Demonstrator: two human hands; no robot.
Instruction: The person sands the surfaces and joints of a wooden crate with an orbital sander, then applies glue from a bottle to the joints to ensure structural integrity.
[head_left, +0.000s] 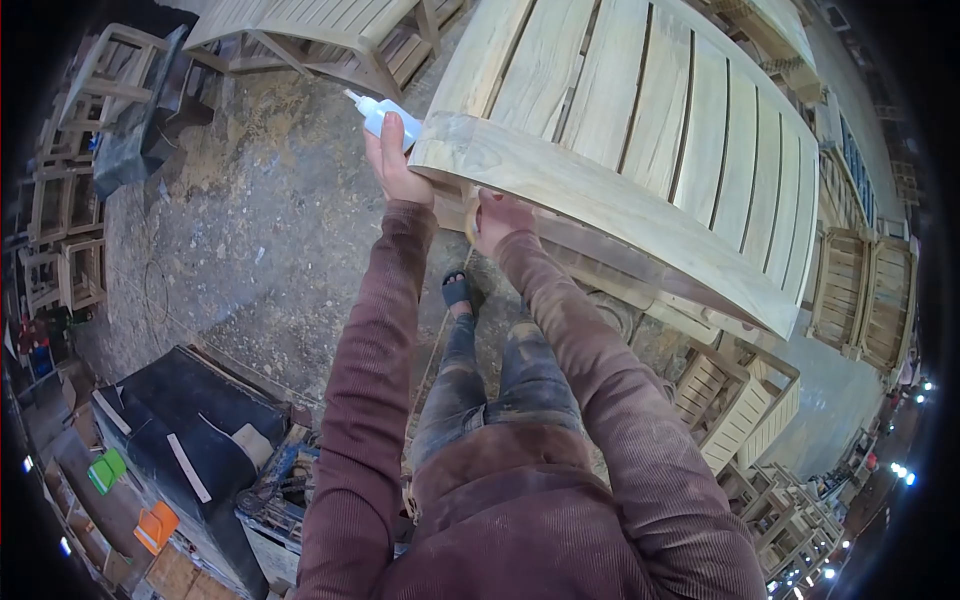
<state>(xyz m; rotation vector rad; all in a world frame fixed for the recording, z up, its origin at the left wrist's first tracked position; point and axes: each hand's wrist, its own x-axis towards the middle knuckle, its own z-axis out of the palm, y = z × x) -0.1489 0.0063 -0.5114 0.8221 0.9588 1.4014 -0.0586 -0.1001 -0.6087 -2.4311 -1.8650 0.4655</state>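
Observation:
A slatted wooden tabletop (650, 110) with a curved front rail fills the upper right. At its left corner my left hand (395, 165) is closed around a pale squeeze bottle (392, 122) with a narrow nozzle pointing up and left. My right hand (503, 220) is under the front rail, its fingers curled and partly hidden. Beside those fingers shows the edge of a round, yellowish thing (472, 222), whose kind I cannot make out.
Another slatted wooden piece (300, 25) stands at the upper left. Wooden frames (80, 270) are stacked along the left. A dark covered block (190, 430) stands at lower left, near a green bin (106, 470) and an orange bin (155, 526). Slatted chairs (735, 400) stand at right.

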